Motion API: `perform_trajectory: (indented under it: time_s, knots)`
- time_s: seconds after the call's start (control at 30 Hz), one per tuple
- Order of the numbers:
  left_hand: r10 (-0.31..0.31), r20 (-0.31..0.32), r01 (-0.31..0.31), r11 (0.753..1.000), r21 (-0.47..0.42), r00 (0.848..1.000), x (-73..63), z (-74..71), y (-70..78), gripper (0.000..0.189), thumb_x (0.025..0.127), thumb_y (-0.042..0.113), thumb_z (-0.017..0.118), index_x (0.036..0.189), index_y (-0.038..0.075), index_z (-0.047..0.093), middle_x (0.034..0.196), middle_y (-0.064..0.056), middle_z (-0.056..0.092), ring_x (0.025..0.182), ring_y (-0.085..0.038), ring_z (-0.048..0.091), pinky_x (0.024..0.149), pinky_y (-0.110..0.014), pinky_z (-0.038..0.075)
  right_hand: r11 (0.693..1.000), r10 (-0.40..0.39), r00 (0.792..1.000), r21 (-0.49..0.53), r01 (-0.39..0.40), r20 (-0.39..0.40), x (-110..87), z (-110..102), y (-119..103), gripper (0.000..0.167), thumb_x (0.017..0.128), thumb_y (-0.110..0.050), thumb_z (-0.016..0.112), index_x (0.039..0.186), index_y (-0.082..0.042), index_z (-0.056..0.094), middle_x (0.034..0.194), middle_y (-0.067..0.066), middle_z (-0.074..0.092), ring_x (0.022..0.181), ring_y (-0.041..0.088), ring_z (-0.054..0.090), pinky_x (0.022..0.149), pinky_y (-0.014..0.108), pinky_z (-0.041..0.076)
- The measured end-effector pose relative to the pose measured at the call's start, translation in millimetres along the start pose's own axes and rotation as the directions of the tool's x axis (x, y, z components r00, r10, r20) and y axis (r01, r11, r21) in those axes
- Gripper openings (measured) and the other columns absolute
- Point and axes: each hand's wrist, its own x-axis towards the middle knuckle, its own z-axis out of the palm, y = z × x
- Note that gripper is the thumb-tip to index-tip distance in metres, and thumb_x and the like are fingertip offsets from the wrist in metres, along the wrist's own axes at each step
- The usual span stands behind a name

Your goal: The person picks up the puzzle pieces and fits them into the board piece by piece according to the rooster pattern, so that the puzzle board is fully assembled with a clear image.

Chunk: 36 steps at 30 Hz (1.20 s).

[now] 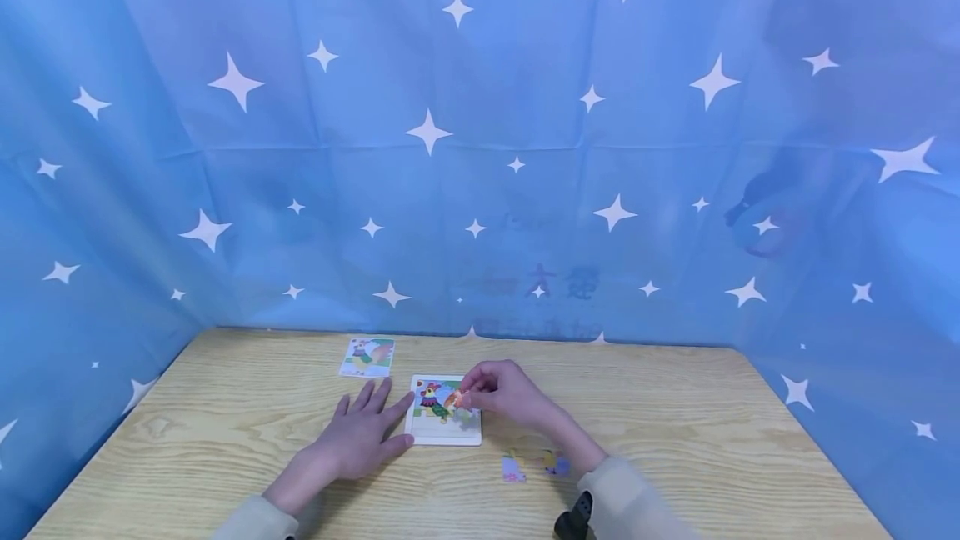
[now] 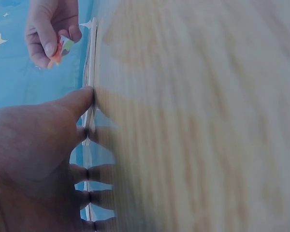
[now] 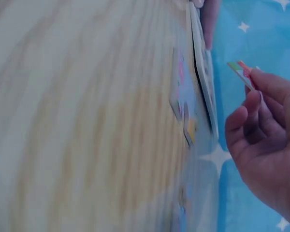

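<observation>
A white-framed jigsaw tray [image 1: 444,441] lies mid-table, its upper part filled with a colourful rooster picture and its lower strip pale. My left hand [image 1: 362,437] lies with fingers spread on the table at the tray's left side, thumb and forefinger touching the frame. Above the tray's right part, my right hand [image 1: 512,394] pinches a small orange and green puzzle piece [image 3: 242,72] between thumb and fingers. In the right wrist view that piece is held up off the tray. Loose puzzle pieces [image 1: 513,468] lie on the table below my right forearm.
A picture card [image 1: 367,357] with a similar rooster lies near the table's back edge, beyond my left hand. The wooden table [image 1: 720,440] meets a blue star-printed curtain [image 1: 525,57] at the back and sides. A black band [image 1: 576,517] sits on my right wrist.
</observation>
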Motion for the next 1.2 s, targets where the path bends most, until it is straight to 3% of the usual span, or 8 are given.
perform_trajectory:
  time_s: [0.33,0.47,0.6,0.93,1.2]
  knots:
    - [0.001,-0.031,0.000,1.000,0.007,1.000,4.1,4.6,-5.5,0.068,0.104,0.055,0.052,0.159,0.017,0.041,0.166,-0.025,0.020,0.152,-0.049,0.010,0.113,-0.075,0.011,1.000,-0.014,0.999,0.001,0.014,0.048,3.9,10,1,0.031,0.105,-0.011,0.059,0.133,0.002,0.066,0.089,0.006,0.062,0.060,0.014,0.047,0.052,0.024,0.039]
    - [-0.004,-0.031,0.004,1.000,0.010,0.999,4.8,4.8,-5.8,0.067,0.104,0.054,0.053,0.158,0.017,0.042,0.166,-0.025,0.021,0.152,-0.049,0.010,0.113,-0.075,0.012,1.000,0.012,0.999,0.002,-0.012,0.051,5.0,11,0,0.032,0.108,-0.012,0.055,0.137,-0.001,0.064,0.078,0.003,0.058,0.055,0.014,0.044,0.049,0.025,0.038]
    - [-0.002,-0.035,0.003,1.000,0.015,0.999,4.3,4.6,-5.5,0.066,0.104,0.053,0.053,0.158,0.017,0.043,0.165,-0.025,0.022,0.152,-0.049,0.011,0.113,-0.075,0.013,0.999,0.040,0.998,0.003,-0.040,0.048,6.6,14,-2,0.031,0.109,-0.011,0.052,0.136,-0.003,0.066,0.072,0.002,0.055,0.054,0.014,0.045,0.050,0.025,0.039]
    - [-0.001,-0.023,0.002,1.000,0.026,1.000,0.0,1.4,-1.8,0.069,0.104,0.055,0.051,0.159,0.016,0.041,0.165,-0.027,0.021,0.151,-0.051,0.011,0.113,-0.075,0.012,1.000,0.013,0.999,0.016,-0.013,0.033,10.1,20,-4,0.020,0.106,-0.007,0.057,0.122,0.000,0.067,0.082,0.006,0.060,0.059,0.014,0.051,0.053,0.026,0.043]
    - [-0.006,-0.018,0.006,1.000,0.028,1.000,1.4,0.8,-0.8,0.067,0.104,0.054,0.052,0.159,0.016,0.041,0.165,-0.027,0.021,0.151,-0.051,0.012,0.113,-0.075,0.012,0.999,0.014,1.000,-0.051,-0.013,0.019,13.3,22,-2,0.016,0.103,-0.007,0.061,0.116,-0.003,0.070,0.087,0.002,0.064,0.065,0.016,0.056,0.057,0.025,0.048]
